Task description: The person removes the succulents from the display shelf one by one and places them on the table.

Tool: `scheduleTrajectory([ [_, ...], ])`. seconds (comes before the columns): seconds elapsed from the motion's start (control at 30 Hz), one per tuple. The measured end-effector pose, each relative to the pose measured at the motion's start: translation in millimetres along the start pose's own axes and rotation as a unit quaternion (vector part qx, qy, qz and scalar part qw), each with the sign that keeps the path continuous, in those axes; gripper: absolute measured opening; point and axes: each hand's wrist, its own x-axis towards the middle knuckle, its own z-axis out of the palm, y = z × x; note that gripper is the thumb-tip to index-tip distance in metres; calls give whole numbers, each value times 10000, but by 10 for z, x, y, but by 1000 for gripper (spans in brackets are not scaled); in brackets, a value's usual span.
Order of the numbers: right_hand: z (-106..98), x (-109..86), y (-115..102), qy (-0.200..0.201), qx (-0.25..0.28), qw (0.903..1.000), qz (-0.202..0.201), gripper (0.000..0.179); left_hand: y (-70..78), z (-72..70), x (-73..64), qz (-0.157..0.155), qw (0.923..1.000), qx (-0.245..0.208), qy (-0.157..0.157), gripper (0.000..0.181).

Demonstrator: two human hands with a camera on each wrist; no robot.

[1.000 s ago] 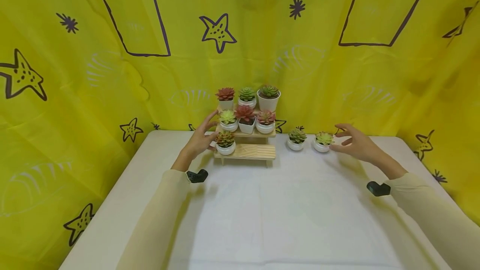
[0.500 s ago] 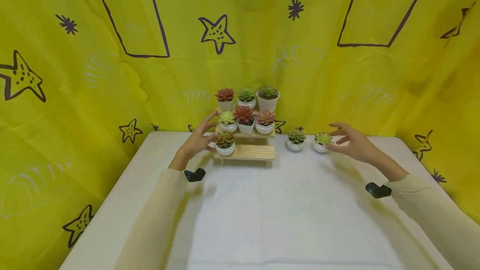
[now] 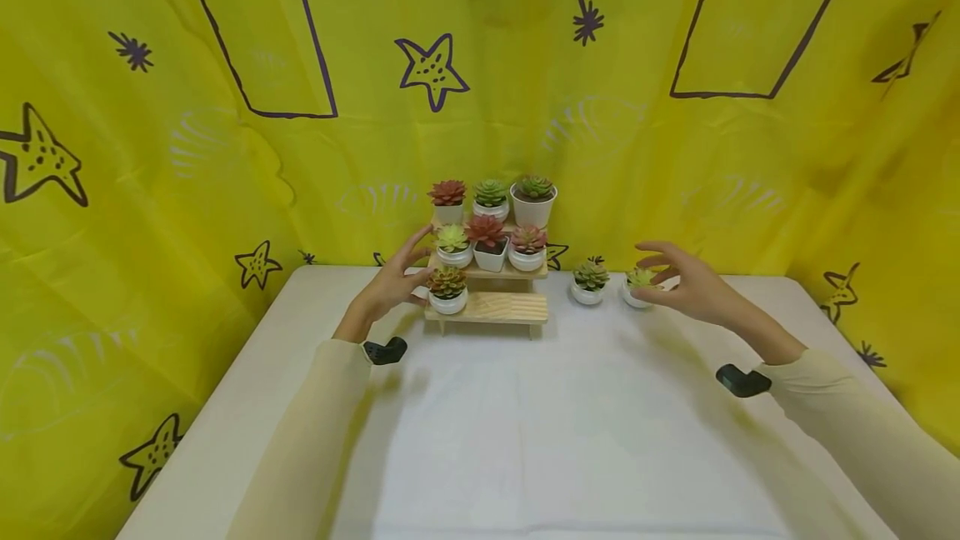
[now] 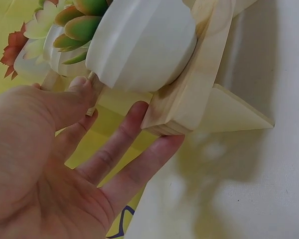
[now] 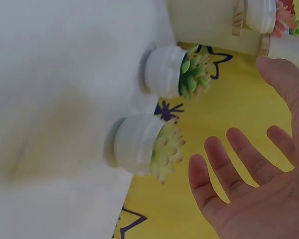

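My left hand is at the left end of a three-tier wooden stand. In the left wrist view its fingertips touch the end of the lowest step, and the thumb lies by the step above. A green-and-orange succulent in a round white pot sits on that lowest step. My right hand hovers with spread, relaxed fingers beside a light-green succulent on the table, partly covering it in the head view. Left of that plant stands a darker green succulent in a white pot.
On the middle step stand a yellow-green succulent, a red one and a pink one. The top step holds three more potted succulents. A yellow patterned curtain hangs behind the white table.
My right hand has moved left, from beside the light-green succulent to partly over it in the head view. The left hand stays at the stand, and the pots have not moved.
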Motion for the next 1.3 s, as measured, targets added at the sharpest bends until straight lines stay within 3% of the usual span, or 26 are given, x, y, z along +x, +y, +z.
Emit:
scheduleTrajectory([
  [0.77, 358, 265, -515, -228, 424, 9961, -733, 71, 17, -9, -34, 82, 9997, -188, -166, 75],
  [1.3, 845, 492, -852, -756, 1081, 9859, -1026, 74, 7, -6, -35, 114, 9998, -140, -95, 74],
])
